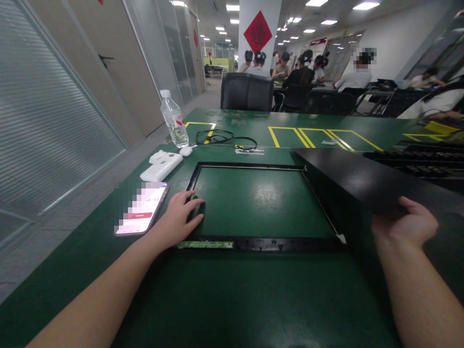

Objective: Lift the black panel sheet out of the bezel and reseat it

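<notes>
A thin black rectangular frame (290, 244) lies flat on the green table (253, 299), with a green circuit strip (206, 245) along the left part of its near side. My left hand (181, 216) rests over the frame's left side, fingers spread and holding nothing; it covers part of that side. At the right, my right hand (411, 227) grips a large flat black panel (355, 181) by its near edge. The panel is tilted, with its left corner close to the frame's far right corner. Some of the right fingers are hidden.
Left of the frame are a lit phone (143, 210), a white device (163, 166) and a water bottle (174, 118). A black cable (221, 137) lies coiled beyond the frame. Dark stacked parts (398, 162) stand at the right. An office chair (247, 92) and several people are farther back.
</notes>
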### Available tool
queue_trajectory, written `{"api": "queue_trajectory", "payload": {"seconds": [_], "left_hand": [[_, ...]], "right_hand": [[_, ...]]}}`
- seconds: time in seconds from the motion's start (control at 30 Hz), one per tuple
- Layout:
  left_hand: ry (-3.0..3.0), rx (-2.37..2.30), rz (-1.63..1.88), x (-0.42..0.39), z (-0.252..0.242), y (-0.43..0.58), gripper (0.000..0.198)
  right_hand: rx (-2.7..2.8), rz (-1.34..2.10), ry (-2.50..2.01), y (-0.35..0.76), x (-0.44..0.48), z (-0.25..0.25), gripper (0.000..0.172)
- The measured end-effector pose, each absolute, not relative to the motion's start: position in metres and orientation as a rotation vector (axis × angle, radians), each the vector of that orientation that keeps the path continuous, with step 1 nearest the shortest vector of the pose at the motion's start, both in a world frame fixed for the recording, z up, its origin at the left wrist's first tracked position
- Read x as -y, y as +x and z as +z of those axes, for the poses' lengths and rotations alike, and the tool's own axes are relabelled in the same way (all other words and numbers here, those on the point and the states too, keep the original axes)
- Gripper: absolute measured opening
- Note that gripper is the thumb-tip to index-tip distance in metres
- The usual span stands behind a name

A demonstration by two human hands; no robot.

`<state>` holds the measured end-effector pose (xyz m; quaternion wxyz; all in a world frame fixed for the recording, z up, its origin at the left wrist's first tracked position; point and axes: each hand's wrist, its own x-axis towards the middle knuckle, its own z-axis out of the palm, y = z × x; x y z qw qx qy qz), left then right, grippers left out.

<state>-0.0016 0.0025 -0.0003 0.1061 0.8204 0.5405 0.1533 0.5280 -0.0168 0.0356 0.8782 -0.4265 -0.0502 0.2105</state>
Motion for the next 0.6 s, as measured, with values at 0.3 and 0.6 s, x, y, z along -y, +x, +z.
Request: {"api": "queue_trajectory", "payload": {"seconds": [0.3,0.6], "left_hand": [[2.421,-1.597,0.418,-0.002,0.001,0.000,0.057],[2.434,-1.586,0.459,-0.003,-0.004,-0.002,0.055]], "right_hand": [[-0.077,0.469,-0.974,0.509,0.021,0.051,0.018],[-0.204,0.611,-1.091,0.515,0.016,0.043,0.025]]}}
